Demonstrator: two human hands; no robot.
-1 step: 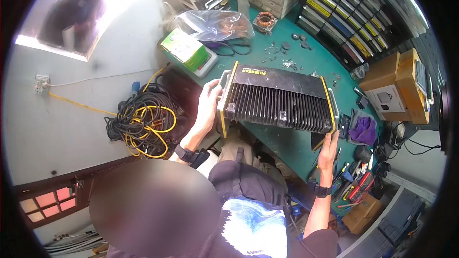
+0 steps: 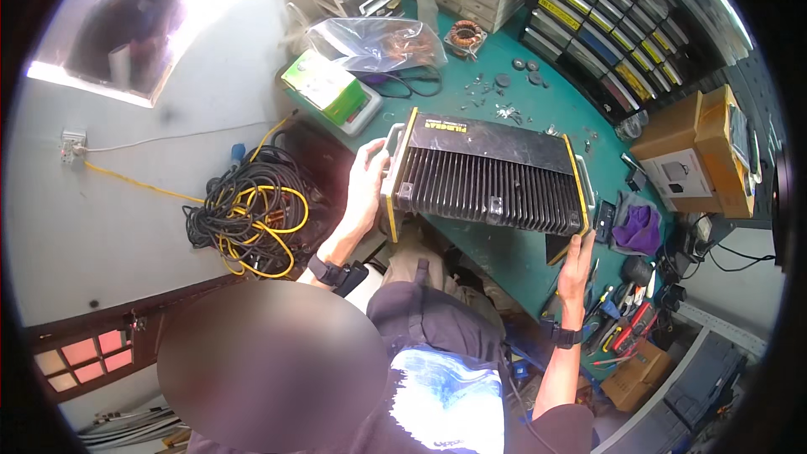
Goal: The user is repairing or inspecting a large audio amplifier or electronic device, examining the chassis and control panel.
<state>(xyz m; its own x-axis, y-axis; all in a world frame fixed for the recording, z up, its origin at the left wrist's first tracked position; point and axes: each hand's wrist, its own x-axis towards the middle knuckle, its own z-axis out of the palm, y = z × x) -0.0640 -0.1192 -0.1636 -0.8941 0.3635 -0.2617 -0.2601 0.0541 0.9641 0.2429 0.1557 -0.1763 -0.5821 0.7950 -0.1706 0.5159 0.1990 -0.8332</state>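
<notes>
A black finned electronics case (image 2: pixel 492 172) with yellow-edged end plates and metal side handles is held tilted at the bench's front edge. Its ribbed side is turned toward me. My left hand (image 2: pixel 367 181) grips the left end by the handle (image 2: pixel 393 147), with some fingers hidden behind it. At the near right corner, my right hand (image 2: pixel 577 267) presses long, nearly straight fingers against the case, and part of its grip is out of sight underneath. Small screws and metal bits (image 2: pixel 508 112) lie on the green bench mat (image 2: pixel 479 244) beyond the case.
A green box (image 2: pixel 324 88) and a clear plastic bag (image 2: pixel 378 44) sit at back left, near a copper-wound coil (image 2: pixel 465 34). Drawer cabinets (image 2: pixel 601 34) line the back. At right are a cardboard box (image 2: pixel 685 155), a purple cloth (image 2: pixel 639 227) and hand tools (image 2: pixel 626 328). Coiled cables (image 2: pixel 252 210) hang left.
</notes>
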